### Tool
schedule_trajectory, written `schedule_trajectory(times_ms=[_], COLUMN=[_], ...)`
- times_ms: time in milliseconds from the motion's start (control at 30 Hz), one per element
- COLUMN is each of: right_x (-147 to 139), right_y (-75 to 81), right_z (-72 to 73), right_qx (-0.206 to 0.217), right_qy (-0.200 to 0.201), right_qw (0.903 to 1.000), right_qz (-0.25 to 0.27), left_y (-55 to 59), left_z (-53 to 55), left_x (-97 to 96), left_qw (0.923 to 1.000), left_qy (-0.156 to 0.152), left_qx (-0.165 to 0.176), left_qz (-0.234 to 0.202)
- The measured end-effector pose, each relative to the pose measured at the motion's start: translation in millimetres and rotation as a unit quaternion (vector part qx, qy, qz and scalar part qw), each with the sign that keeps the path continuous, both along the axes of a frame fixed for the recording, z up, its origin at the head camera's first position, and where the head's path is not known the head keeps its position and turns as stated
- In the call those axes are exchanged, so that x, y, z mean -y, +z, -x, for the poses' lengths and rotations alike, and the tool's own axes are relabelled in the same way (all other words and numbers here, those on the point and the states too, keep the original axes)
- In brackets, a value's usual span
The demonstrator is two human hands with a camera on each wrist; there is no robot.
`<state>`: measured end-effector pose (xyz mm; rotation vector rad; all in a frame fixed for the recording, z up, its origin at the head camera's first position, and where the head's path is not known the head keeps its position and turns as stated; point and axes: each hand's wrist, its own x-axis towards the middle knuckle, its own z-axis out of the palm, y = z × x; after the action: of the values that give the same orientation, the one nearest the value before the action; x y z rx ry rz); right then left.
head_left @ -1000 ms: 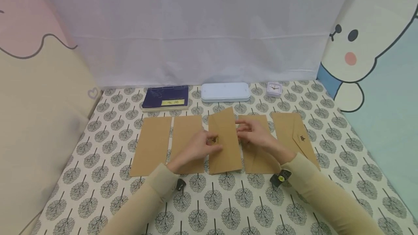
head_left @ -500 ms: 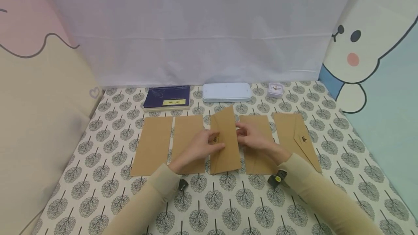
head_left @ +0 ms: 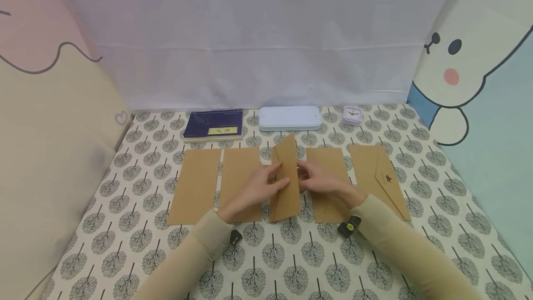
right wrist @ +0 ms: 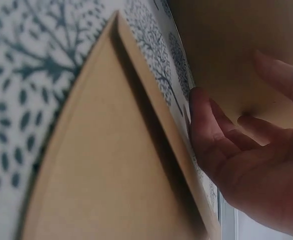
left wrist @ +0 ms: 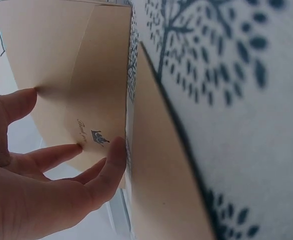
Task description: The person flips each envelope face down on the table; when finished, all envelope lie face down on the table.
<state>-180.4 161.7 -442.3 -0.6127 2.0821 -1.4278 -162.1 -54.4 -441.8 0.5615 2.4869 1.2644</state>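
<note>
A brown paper envelope [head_left: 288, 205] stands tilted in the middle of the row, its right edge raised off the cloth. My left hand [head_left: 257, 188] touches its flap side with thumb and fingertips spread. In the left wrist view, a small dark emblem [left wrist: 99, 137] and "Thank you" print show beside those fingers. Behind the raised side, my right hand [head_left: 319, 178] rests thumb and fingertips against the back of the envelope [right wrist: 236, 45]. Part of the right fingers is hidden by the paper in the head view.
Two brown envelopes lie flat to the left, the nearer one [head_left: 239, 165] partly under my left hand. To the right lie another envelope [head_left: 329, 207] and one with its flap showing [head_left: 368, 170]. Behind are a dark blue book [head_left: 204, 124], a pale case [head_left: 289, 118] and a small clock [head_left: 352, 115].
The middle envelope has tipped up more steeply, its raised edge moving left. My right hand has shifted left with it, while the left hand has stayed nearly in place.
</note>
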Motion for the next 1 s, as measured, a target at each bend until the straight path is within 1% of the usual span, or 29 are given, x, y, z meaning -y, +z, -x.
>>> schedule_trajectory(times_ms=[100,267,467,600,700,733,800,867,1000], right_x=[1,4,6,7,6,6,5,5,6], right_y=[1.0,2.0,3.0,5.2,6.6,6.8,6.3,6.0,6.6], right_z=[-0.5,-0.8,-2.4,-4.3,-5.1,-5.1,-4.5,-4.1,-3.4], right_qx=[0.001,0.005,0.034,0.050,0.061,0.062,0.065,0.074,0.086], right_qy=[0.009,0.017,-0.005,-0.012,-0.015,-0.017,-0.021,-0.024,-0.031], right_qw=[1.0000,0.9998,0.9990,0.9977,0.9968,0.9967,0.9965,0.9954,0.9944], right_qz=[0.003,0.013,0.027,0.043,0.050,0.049,0.049,0.055,0.054], left_y=[-0.6,1.9,8.1,10.6,12.2,12.6,13.8,14.3,14.7], left_z=[-0.5,-2.2,-6.3,-8.4,-9.8,-10.2,-10.7,-10.9,-12.5], left_x=[-1.5,-3.6,-5.7,-6.9,-7.4,-7.5,-7.5,-7.3,-5.7], left_qw=[0.9999,0.9992,0.9975,0.9933,0.9868,0.9853,0.9823,0.9814,0.9806], left_qy=[0.001,0.011,0.028,0.037,0.043,0.047,0.052,0.056,0.075], left_qx=[0.002,0.017,0.032,0.049,0.065,0.067,0.065,0.055,0.036], left_qz=[-0.011,-0.035,-0.056,-0.097,-0.142,-0.150,-0.168,-0.175,-0.177])
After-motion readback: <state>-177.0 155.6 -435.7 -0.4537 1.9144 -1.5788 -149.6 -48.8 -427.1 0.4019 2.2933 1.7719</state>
